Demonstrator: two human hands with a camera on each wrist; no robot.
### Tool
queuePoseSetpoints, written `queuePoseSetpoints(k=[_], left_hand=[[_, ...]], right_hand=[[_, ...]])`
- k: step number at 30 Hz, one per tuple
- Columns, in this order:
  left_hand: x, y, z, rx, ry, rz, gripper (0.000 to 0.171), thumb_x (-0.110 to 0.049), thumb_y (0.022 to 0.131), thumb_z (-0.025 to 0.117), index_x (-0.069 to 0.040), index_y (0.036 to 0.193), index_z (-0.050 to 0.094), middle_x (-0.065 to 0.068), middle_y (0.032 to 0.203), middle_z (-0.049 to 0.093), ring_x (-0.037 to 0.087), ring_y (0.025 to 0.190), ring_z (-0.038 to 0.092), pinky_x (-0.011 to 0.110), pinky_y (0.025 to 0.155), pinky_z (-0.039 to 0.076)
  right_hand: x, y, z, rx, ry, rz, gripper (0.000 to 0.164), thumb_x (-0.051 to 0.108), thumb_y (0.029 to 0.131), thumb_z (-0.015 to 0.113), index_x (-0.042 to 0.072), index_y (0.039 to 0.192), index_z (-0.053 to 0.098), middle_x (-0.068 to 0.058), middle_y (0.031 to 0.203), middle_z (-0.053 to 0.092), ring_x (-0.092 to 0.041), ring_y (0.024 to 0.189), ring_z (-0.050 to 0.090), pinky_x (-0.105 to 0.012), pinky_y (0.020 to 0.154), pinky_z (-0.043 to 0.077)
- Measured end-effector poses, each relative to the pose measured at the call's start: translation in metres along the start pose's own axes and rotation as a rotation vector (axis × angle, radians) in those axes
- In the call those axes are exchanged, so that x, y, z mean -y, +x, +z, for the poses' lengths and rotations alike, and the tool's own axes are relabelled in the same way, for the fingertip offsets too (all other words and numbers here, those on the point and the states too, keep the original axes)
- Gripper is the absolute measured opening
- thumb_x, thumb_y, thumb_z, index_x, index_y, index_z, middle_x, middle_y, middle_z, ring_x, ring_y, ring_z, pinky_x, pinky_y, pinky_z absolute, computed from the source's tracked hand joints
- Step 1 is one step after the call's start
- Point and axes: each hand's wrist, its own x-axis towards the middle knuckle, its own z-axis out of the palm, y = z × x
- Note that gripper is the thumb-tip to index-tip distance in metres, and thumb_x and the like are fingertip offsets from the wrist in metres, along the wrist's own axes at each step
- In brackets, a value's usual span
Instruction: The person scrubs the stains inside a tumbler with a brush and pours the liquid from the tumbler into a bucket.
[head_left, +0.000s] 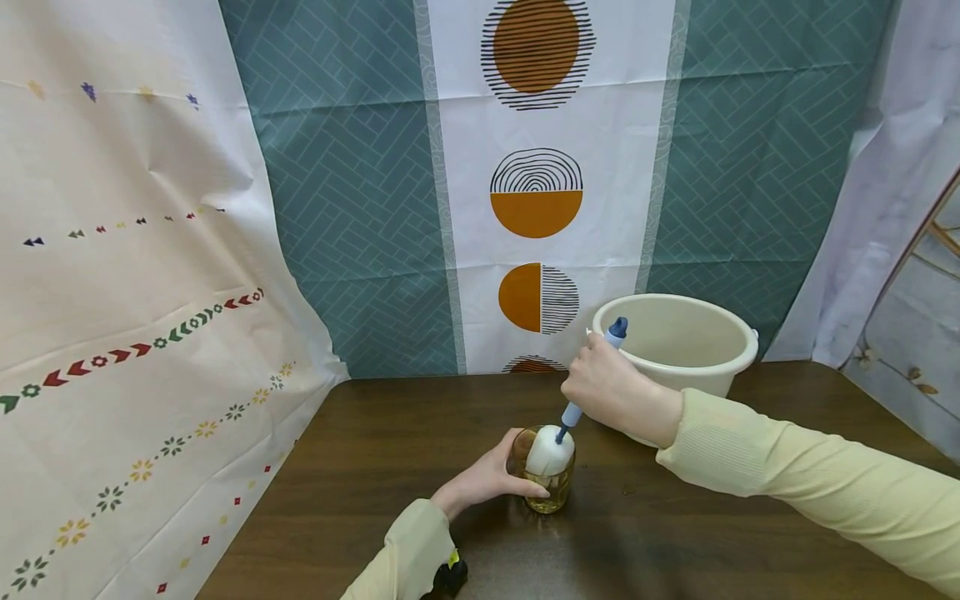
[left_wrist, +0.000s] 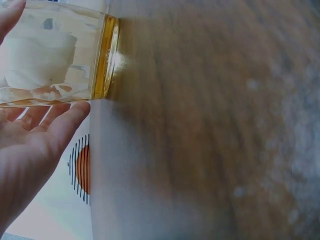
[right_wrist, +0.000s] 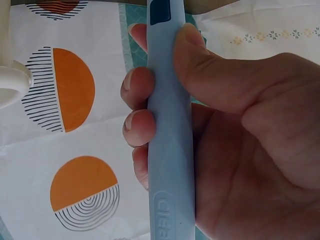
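An amber glass (head_left: 556,493) stands on the brown table, a little right of centre in the head view. My left hand (head_left: 491,475) holds it from the left, thumb on the near side and fingers round the far side; the left wrist view shows the fingers along the glass wall (left_wrist: 102,55). Inside sits the white sponge head (head_left: 550,451) of a cup brush. My right hand (head_left: 617,390) grips the brush's light blue handle (right_wrist: 170,130) from above, fingers wrapped round and thumb along it. The handle slants up to the right, its dark blue end (head_left: 618,327) showing above the fist.
A cream bucket (head_left: 678,371) stands behind my right wrist at the back of the table (head_left: 360,467). A patterned curtain (head_left: 360,208) hangs behind, with light cloth (head_left: 150,275) down the left side. Something dark with a yellow spot (head_left: 450,575) lies beside my left sleeve.
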Motion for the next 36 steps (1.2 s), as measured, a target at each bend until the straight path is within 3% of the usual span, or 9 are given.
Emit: queuePoseSetpoints(k=[10, 28, 36], left_hand=[[0.0013, 0.0012, 0.0001, 0.017, -0.038, 0.035, 0.068, -0.028, 0.074, 0.075, -0.020, 0.127, 0.034, -0.002, 0.113, 0.049, 0.014, 0.103, 0.046, 0.041, 0.087, 0.034], [-0.0001, -0.0011, 0.0003, -0.008, -0.030, -0.018, 0.070, -0.033, 0.071, 0.077, -0.023, 0.126, 0.035, -0.004, 0.110, 0.049, 0.013, 0.101, 0.047, 0.038, 0.085, 0.036], [-0.0001, 0.0001, 0.0002, 0.003, -0.032, -0.007, 0.071, -0.029, 0.073, 0.077, -0.020, 0.129, 0.034, -0.003, 0.112, 0.048, 0.014, 0.102, 0.046, 0.037, 0.085, 0.036]], right_hand=[[0.0036, 0.0006, 0.0048, -0.004, -0.010, -0.005, 0.017, 0.010, 0.071, 0.071, 0.018, 0.058, 0.062, 0.000, 0.056, 0.056, -0.017, 0.054, 0.050, -0.031, 0.059, 0.034], [0.0084, 0.0028, 0.0073, 0.021, 0.007, -0.029, 0.017, 0.011, 0.073, 0.071, 0.017, 0.060, 0.063, 0.001, 0.055, 0.054, -0.016, 0.052, 0.047, -0.028, 0.055, 0.032], [0.0087, 0.0025, 0.0073, 0.029, 0.008, -0.049, 0.016, 0.012, 0.074, 0.072, 0.017, 0.061, 0.063, 0.002, 0.056, 0.055, -0.016, 0.052, 0.047, -0.028, 0.055, 0.033]])
